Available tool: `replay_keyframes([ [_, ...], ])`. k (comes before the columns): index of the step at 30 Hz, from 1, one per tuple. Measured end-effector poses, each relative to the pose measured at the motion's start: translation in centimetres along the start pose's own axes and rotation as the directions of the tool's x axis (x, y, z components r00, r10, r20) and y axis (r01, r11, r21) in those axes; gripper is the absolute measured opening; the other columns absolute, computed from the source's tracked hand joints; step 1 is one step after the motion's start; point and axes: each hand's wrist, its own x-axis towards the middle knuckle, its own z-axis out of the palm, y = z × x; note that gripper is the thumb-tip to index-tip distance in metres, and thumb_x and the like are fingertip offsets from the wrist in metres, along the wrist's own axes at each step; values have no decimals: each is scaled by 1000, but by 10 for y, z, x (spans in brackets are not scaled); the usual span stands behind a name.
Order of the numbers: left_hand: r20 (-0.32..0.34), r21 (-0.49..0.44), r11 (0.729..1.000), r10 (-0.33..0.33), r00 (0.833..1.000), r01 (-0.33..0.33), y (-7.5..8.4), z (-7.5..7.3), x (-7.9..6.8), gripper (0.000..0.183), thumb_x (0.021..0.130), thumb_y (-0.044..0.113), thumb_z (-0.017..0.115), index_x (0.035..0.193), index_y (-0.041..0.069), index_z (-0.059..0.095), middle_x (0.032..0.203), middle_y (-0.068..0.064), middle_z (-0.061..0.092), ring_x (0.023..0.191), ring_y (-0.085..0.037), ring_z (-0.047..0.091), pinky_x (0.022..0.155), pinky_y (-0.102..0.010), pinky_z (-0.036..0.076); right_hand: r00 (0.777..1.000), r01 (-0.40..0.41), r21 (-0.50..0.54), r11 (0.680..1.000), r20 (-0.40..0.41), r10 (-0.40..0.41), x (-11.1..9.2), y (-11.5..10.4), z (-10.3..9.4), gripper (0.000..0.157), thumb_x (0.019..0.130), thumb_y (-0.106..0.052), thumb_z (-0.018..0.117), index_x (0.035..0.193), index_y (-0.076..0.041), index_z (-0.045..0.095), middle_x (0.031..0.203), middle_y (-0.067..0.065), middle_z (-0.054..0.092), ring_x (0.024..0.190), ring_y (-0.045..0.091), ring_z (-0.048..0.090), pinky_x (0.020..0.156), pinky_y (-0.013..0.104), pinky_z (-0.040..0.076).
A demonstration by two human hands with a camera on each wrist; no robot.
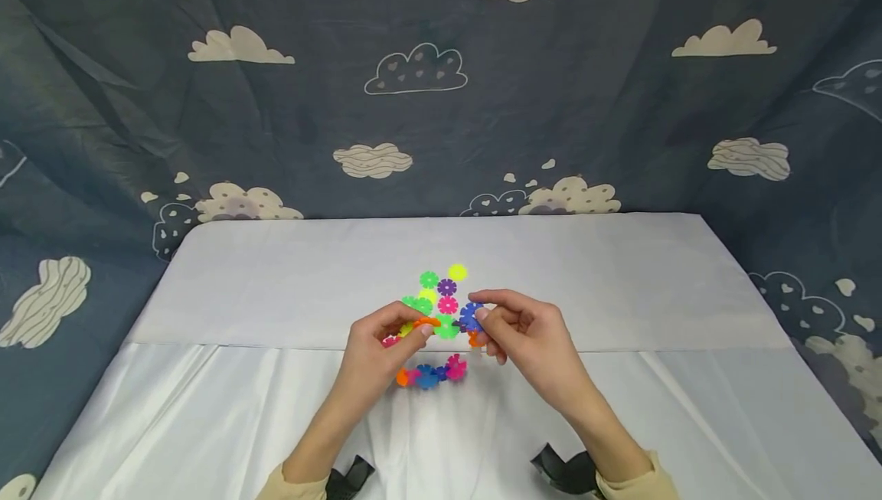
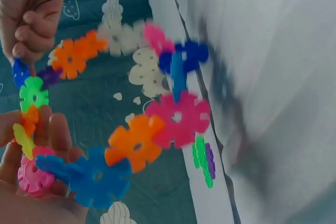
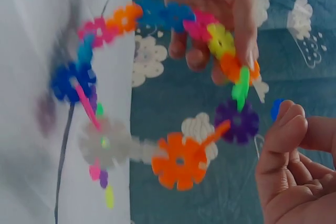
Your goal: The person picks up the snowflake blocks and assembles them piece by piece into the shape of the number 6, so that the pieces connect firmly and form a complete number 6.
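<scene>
A ring-shaped chain of slotted, flower-shaped plastic discs hangs between the hands, with orange, pink, blue, yellow, green, purple and whitish pieces. My left hand (image 1: 382, 339) pinches an orange disc (image 1: 427, 321) of the chain between thumb and fingers. Beside it sit a green disc (image 2: 34, 94) and a purple disc (image 3: 237, 121). My right hand (image 1: 527, 331) pinches a blue disc (image 1: 471, 317) between thumb and fingertip. In the right wrist view, a small gap shows between that blue piece (image 3: 277, 108) and the purple disc. The chain's lower part (image 1: 427, 377) dangles nearer the body.
Loose discs lie on the white table (image 1: 276, 285) beyond the hands, among them a yellow one (image 1: 458, 272), a purple one (image 1: 447, 287) and a pink one (image 1: 448, 305). A dark cloud-patterned cloth (image 1: 427, 132) hangs behind the table. Black straps (image 1: 565, 473) show near the wrists.
</scene>
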Motion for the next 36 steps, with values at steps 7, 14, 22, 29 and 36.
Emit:
replay_keyframes([
  [7,-14,122,991,59,998,-57,2,6,-4,5,91,16,73,96,16,71,94,6,68,88,-18,60,76,-27,52,999,33,-59,998,-13,-34,-5,1,17,21,97,-21,65,116,-13,66,71,3,63,57,21,57,54,31,53],
  [14,38,211,960,178,983,-182,4,4,-4,11,87,8,75,90,18,71,88,9,68,81,-13,58,69,-28,51,1000,1,-116,993,21,2,-6,-1,22,17,98,-19,64,114,-17,68,70,1,62,58,19,58,53,30,53],
  [22,90,180,936,291,952,-303,-1,7,-5,11,86,1,74,87,11,70,88,4,69,78,-13,63,66,-28,54,992,-64,-77,995,99,71,-5,-4,16,21,97,-12,64,116,-5,68,74,7,63,59,23,59,53,30,53],
  [29,41,236,954,182,982,-186,-1,-1,-4,7,87,12,75,90,17,71,87,10,68,80,-12,62,67,-27,53,989,-52,-48,998,140,58,1,1,14,27,98,-22,62,122,-8,65,74,7,65,59,23,59,55,32,55],
  [36,21,45,999,10,1000,-11,0,-22,4,8,95,14,67,95,5,66,83,-5,68,76,-25,67,71,-36,56,994,-76,-14,997,83,77,12,16,-6,24,101,-23,59,118,-9,66,79,14,65,62,33,58,55,31,54],
])
